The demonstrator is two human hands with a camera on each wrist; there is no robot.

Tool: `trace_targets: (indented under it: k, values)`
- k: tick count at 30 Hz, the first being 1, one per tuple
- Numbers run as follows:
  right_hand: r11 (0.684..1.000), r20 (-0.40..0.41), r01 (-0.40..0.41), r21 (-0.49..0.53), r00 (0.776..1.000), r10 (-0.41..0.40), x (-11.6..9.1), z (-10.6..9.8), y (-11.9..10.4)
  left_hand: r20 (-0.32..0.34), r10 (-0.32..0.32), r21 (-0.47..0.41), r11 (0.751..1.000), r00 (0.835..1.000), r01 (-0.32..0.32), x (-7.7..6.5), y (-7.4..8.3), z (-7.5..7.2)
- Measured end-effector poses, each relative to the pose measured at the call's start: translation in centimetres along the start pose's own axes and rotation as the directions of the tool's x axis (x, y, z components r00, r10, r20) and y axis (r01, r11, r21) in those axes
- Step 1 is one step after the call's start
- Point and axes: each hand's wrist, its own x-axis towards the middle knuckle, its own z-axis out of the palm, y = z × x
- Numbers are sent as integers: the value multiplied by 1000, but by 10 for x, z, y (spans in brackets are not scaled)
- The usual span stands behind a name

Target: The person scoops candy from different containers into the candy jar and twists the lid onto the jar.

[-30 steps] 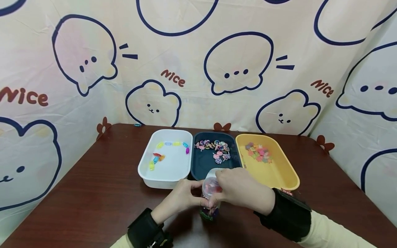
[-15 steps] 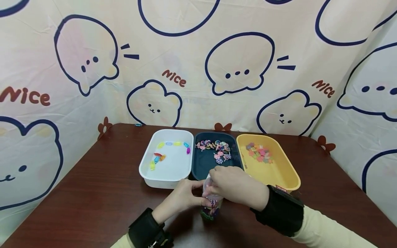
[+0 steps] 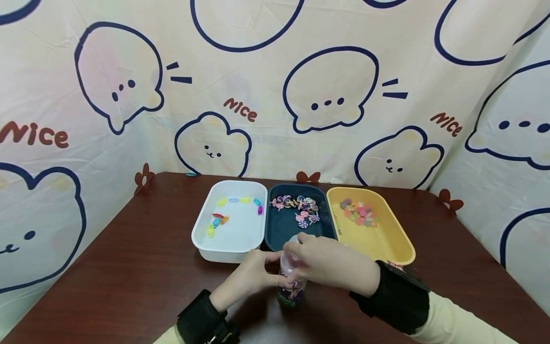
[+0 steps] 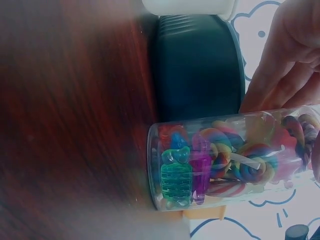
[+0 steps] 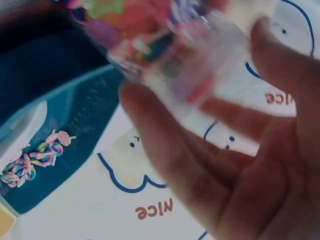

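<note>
A clear plastic jar (image 3: 293,294) stands upright on the brown table, filled with small candy-shaped charms. My left hand (image 3: 254,274) grips its upper part from the left, thumb in front. In the left wrist view the jar (image 4: 215,200) shows a green charm (image 4: 176,177), a purple one (image 4: 201,170) and rainbow swirl lollipops (image 4: 255,162) through its wall. My right hand (image 3: 326,260) holds the jar's top, its curled fingers covering much of it. Blurred in the right wrist view, the jar's clear upper end (image 5: 172,82) sits among the right fingers (image 5: 165,135).
Behind the jar, three trays stand side by side: white (image 3: 240,234) with translucent candy charms, dark teal (image 3: 277,231) with lollipop charms, and yellow (image 3: 384,243) with pastel star-like pieces (image 3: 358,212). A printed cloth (image 3: 266,86) hangs behind the table.
My right hand shifted in over the jar's top, then back slightly right, its fingers changing position there. My left hand keeps its hold and the jar stays in place.
</note>
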Motion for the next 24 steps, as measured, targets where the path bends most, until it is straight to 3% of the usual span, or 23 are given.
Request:
trace_targets:
  k: [3,9,17,24]
  values:
    - [1000,12,1,17,1000,-1,0,1,0,3,9,2,1000,1000,-9,-1,-2,0]
    - [980,94,134,147,984,-148,1,-7,9,22,-6,-29,1000,1000,7,-1,-1,-1]
    - [1000,-23,-9,18,1000,9,5,4,2,10,38,22,999,999,-38,-1,0,-1]
    - [982,109,113,150,985,-130,-1,-12,11,9,8,-4,1000,1000,-8,0,3,-1]
